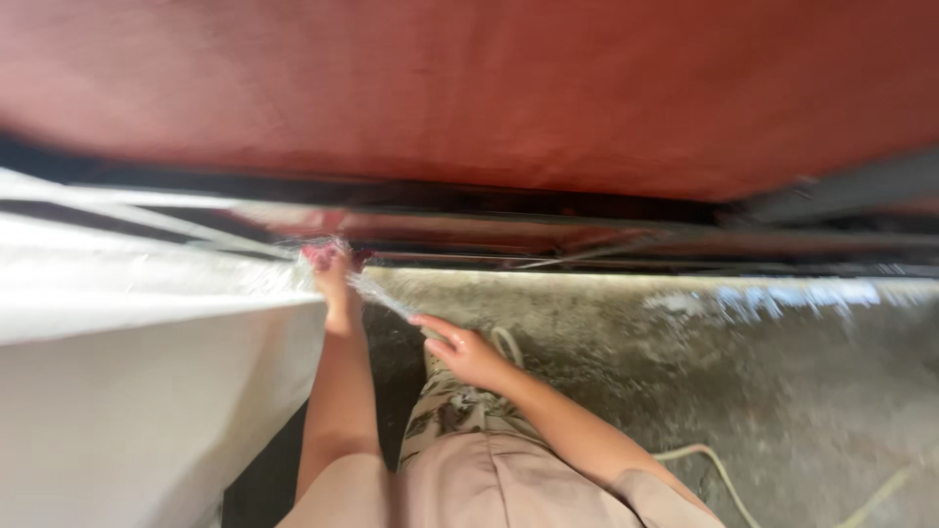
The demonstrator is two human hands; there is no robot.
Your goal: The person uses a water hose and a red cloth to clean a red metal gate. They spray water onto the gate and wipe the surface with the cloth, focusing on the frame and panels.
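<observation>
Film stretched between two hands at the edge of the white panel

From my seat I judge this to be the middle of a pull on the clear film. The strip runs taut from the left hand down to the right hand, just beside the upper edge of the white panel.

The left hand reaches up to where the film bunches against something pink. The view is smeared there, and I cannot tell whether its fingers are closed on the film or only pressed to it, nor what the pink thing is. The right hand is spread wide, fingers long and flat, with the fingertips touching the lower end of the strip. It holds nothing that I can make out.

Above them run dark rails under a broad red surface. Below is rough concrete floor, with a pale cord lying on it well apart from both hands.

As I read it, the next move calls for a real grip from the right hand, since flat fingers will slip on film this thin. It also needs even tension, so the strip neither tears nor clings to itself at the panel's edge
</observation>
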